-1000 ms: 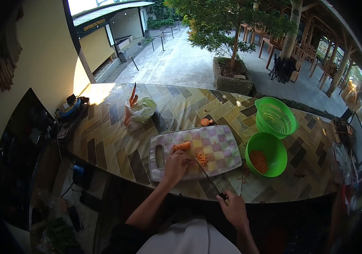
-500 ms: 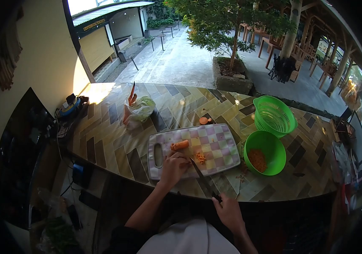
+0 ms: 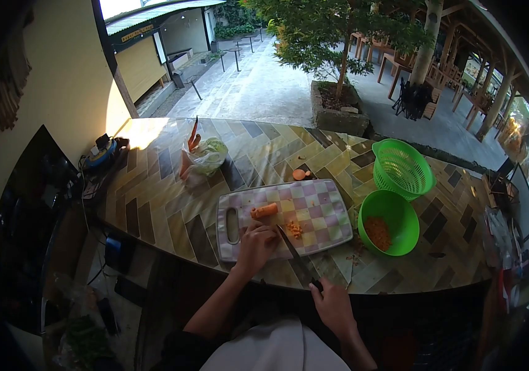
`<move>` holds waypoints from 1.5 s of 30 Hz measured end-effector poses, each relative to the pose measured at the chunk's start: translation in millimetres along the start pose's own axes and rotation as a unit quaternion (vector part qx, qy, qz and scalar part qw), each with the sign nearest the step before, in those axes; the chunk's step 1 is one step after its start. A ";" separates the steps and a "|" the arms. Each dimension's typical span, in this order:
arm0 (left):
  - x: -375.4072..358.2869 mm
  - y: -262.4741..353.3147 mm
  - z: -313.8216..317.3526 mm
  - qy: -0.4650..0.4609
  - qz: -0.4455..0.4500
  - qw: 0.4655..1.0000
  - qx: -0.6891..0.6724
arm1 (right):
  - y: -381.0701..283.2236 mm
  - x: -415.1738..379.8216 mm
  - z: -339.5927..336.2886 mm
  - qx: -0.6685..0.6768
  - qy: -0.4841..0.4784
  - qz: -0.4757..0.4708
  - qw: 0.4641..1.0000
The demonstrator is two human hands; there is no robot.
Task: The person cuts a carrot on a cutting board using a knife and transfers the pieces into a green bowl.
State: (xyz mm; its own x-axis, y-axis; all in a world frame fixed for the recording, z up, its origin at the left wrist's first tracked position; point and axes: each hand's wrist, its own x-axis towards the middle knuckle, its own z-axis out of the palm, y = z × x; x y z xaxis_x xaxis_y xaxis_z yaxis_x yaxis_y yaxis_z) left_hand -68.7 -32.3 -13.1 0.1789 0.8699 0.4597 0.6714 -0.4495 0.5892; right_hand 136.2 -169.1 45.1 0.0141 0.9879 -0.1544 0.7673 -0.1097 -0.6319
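My right hand [image 3: 332, 304] is closed around the handle of a kitchen knife [image 3: 296, 256]. Its blade slants up and left over a checkered cutting board [image 3: 320, 238], with the tip beside my left fingers. Bent and pressed together, the fingers of my left hand [image 3: 256, 242] rest on the board; whatever they hold is hidden beneath them. Just beyond them lies a thick piece of carrot [image 3: 264, 210]. Small diced carrot [image 3: 293, 230] is heaped right of the knife tip.
Right of the board stands a green bowl [image 3: 405, 216] with chopped carrot inside, a green strainer basket [image 3: 394, 162] behind it. Carrot end pieces [image 3: 300, 175] lie past the board. A plastic bag of vegetables [image 3: 206, 159] sits at the back left of the tiled table [image 3: 153, 204].
Very little differs. The camera view has shifted slightly, and the knife and both hands keep nearly the same places on and beside the board.
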 end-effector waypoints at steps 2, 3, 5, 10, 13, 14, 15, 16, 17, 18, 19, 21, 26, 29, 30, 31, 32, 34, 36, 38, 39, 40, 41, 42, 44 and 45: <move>-0.1 -1.7 0.9 0.000 0.007 1.000 0.002 | -0.9 -1.2 1.3 -0.011 -0.001 0.000 1.000; -0.5 -2.5 1.3 0.000 0.010 1.000 0.002 | -0.9 -1.3 2.0 -0.014 -0.003 -0.001 1.000; -1.1 -2.8 2.1 0.004 0.019 1.000 0.004 | -2.8 -0.7 2.8 -0.028 -0.009 0.000 1.000; -3.4 -5.3 4.1 0.008 0.028 1.000 0.003 | -12.8 -1.9 3.4 -0.115 -0.020 -0.016 0.993; -4.3 -6.8 3.3 0.002 0.025 1.000 0.000 | -14.9 0.8 4.8 -0.131 -0.023 -0.016 0.991; -4.7 -5.9 2.7 -0.001 0.016 1.000 -0.002 | -13.9 2.9 4.0 -0.127 -0.019 -0.019 0.992; -5.2 -5.0 2.8 -0.004 0.007 1.000 -0.003 | -12.2 6.1 3.2 -0.123 -0.016 -0.022 0.992; -5.9 -5.3 4.7 0.001 -0.002 1.000 -0.016 | -10.3 8.5 2.8 -0.119 -0.013 -0.025 0.993; -6.9 -7.0 7.3 0.006 -0.012 1.000 -0.028 | -7.1 10.1 2.0 -0.094 -0.010 -0.026 0.995; -7.2 -9.2 9.0 0.011 -0.021 0.999 -0.038 | -3.1 12.0 0.7 -0.068 -0.007 -0.028 0.997; -6.8 -11.6 9.9 0.011 -0.030 0.998 -0.054 | -0.9 13.0 -0.1 -0.043 -0.004 -0.030 0.999; -5.5 -13.2 10.4 0.011 -0.049 0.995 -0.086 | 2.6 8.6 2.0 -0.019 0.005 -0.017 1.000; -4.0 -8.7 5.4 0.030 -0.017 0.998 -0.047 | 0.9 -2.2 3.9 -0.037 -0.008 -0.019 0.999; -3.5 -8.0 6.5 0.036 -0.010 0.998 -0.046 | -0.9 -3.0 5.6 -0.072 -0.011 -0.025 0.997; -3.7 -7.8 6.5 0.039 -0.010 0.998 -0.045 | -1.8 -3.0 5.6 -0.088 -0.013 -0.025 0.996; -3.9 -9.5 7.7 0.033 -0.019 0.998 -0.056 | -2.8 -2.9 5.2 -0.103 -0.015 -0.024 0.994; -4.9 -12.5 9.6 0.027 -0.028 0.997 -0.067 | -6.6 -2.8 3.4 -0.119 -0.020 -0.021 0.992; -6.6 -14.0 10.8 0.018 -0.039 0.996 -0.076 | -16.2 -1.3 -2.5 -0.150 -0.031 -0.014 0.988; -6.3 -13.7 9.4 0.014 -0.041 0.997 -0.070 | -14.6 3.4 -2.7 -0.122 -0.018 -0.013 0.992; -7.3 -13.2 9.7 0.021 -0.036 0.996 -0.077 | -14.1 6.9 -4.4 -0.108 -0.009 -0.014 0.994; -7.5 -12.8 9.5 0.026 -0.033 0.996 -0.079 | -14.7 8.4 -5.7 -0.108 -0.007 -0.016 0.994; -7.7 -11.1 7.8 0.031 -0.029 0.996 -0.072 | -14.9 9.2 -6.3 -0.107 -0.005 -0.018 0.994; -7.7 -8.2 5.1 0.036 -0.025 0.997 -0.065 | -13.6 9.8 -5.5 -0.104 0.004 -0.017 0.994; -7.5 -6.1 3.5 0.040 -0.021 0.997 -0.058 | -11.0 10.6 -4.3 -0.101 0.013 -0.016 0.995; -8.3 -6.8 4.3 0.038 -0.011 0.998 -0.047 | -3.2 12.8 -2.8 -0.079 0.027 -0.022 0.996; -8.8 -8.0 4.3 0.038 -0.007 0.998 -0.042 | 2.4 13.2 -1.7 -0.059 0.030 -0.029 0.997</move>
State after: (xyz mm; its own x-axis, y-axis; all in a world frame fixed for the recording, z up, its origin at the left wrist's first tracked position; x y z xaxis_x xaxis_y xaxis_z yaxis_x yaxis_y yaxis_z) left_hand -72.5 -35.4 -24.7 0.1136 0.8597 0.4980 0.6109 -0.4557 0.6474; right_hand 139.4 -156.2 42.9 0.0035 0.9974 -0.0715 0.8382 -0.0419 -0.5437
